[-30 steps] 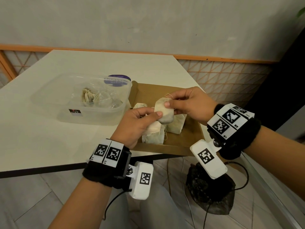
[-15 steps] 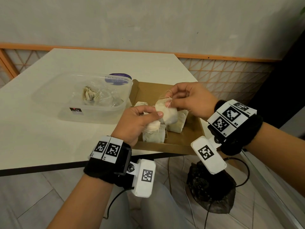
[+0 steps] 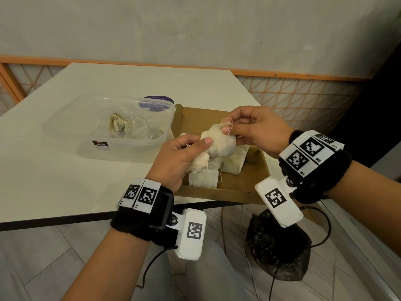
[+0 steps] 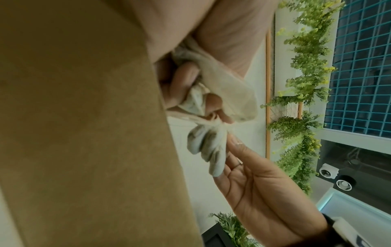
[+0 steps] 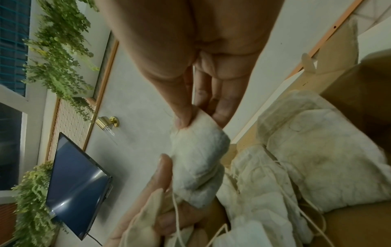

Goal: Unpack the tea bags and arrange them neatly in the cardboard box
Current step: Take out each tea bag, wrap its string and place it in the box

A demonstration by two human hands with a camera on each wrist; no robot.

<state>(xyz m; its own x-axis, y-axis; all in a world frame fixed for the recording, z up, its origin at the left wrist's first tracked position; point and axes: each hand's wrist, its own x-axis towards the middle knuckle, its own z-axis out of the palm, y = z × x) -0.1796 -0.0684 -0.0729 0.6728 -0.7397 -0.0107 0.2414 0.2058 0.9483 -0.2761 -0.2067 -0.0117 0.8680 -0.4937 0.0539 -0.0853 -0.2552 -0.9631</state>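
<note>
Both hands hold a clump of cream tea bags above the brown cardboard box. My left hand grips the lower bags, thumb pressed on the clump; the bags show between its fingers. My right hand pinches the top corner of one tea bag with its string between thumb and fingers. Several tea bags lie on the box floor under the hands, also seen as tea bags with loose strings. Part of the box floor is hidden by the hands.
A clear plastic container with crumpled wrappers and tea bags stands left of the box on the white table. The box overhangs the table's near right corner. A black bag and cables lie on the floor below.
Both hands have lifted slightly. The right hand has shifted its pinch from the bag's side to its top corner and string, while the left hand keeps the lower bags.
</note>
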